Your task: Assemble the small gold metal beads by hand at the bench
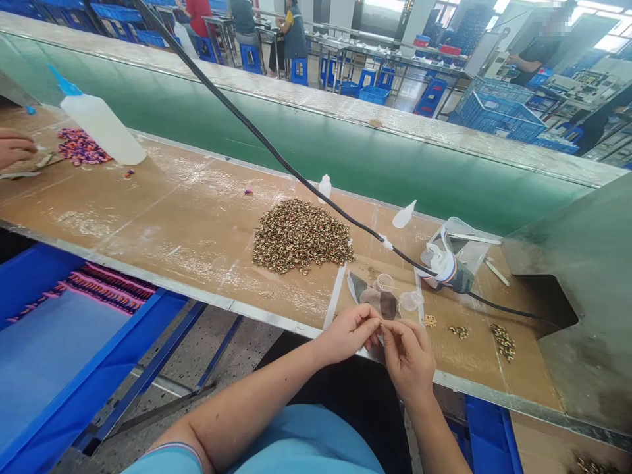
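Note:
My left hand [353, 331] and my right hand [407, 352] meet fingertip to fingertip over the front edge of the bench. Both are closed in a pinch, and whatever sits between the fingers is too small to make out. Just behind them lie a dark and brown cloth-like patch [378, 299] and two small clear round dishes, one [384, 282] beyond the other [409, 301]. A large heap of small gold-and-dark ring-like pieces [302, 236] spreads to the left. Right of my hands are tiny tan beads [430, 320] and small piles of the gold pieces, one [459, 332] nearer, another [503, 342] farther.
A black cable [276, 155] crosses above the bench to a wrapped bundle [444, 271]. Small white bottles [324, 187] [405, 214] stand or lie along the back. A large bottle [105, 128], purple-orange pieces [81, 146] and another person's hand [14, 148] are at left. A metal panel [582, 263] rises right.

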The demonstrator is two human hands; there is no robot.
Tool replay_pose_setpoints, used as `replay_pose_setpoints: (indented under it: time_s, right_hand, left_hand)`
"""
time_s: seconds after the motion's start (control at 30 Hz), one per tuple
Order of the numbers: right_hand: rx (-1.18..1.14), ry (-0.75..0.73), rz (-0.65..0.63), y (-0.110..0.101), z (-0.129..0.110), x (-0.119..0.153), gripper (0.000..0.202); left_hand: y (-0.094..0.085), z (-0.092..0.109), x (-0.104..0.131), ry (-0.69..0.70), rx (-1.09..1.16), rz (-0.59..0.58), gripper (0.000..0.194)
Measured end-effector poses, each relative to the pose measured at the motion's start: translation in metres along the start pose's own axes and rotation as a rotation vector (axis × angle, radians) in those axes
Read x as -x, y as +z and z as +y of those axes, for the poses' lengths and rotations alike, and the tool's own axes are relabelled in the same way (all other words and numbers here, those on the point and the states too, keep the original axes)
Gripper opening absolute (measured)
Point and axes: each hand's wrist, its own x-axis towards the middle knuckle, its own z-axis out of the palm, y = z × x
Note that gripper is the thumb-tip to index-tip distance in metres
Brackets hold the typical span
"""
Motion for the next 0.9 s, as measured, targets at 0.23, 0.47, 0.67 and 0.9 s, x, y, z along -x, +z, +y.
replay_pose_setpoints:
  time_s: [0.23,0.47,0.67,0.9]
  right_hand:
    - [-0.047,0.043,0.0,-0.0023,-0.0003,0.003,0.01]
    - [-0.052,0.097,-0.005,-0.0046,-0.0005,0.0053,0.008]
    - [-0.023,0.088,-0.007,-0.0053,0.0002,0.0025,0.009]
    - [-0.029,0.076,-0.04,-0.0066,0.001,0.0027,0.008]
  left_hand:
    - [0.0016,-0.0031,0.0031,0.062,-0.094,0.07,0.023]
    - [0.0035,-0.0035,0.0037,0.104,-0.148,0.081,0.02]
    - [0.0037,-0.0048,0.0041,0.11,-0.151,0.091,0.021]
    - [0.0024,-0.0094,0.0037,0.104,-0.177,0.089,0.021]
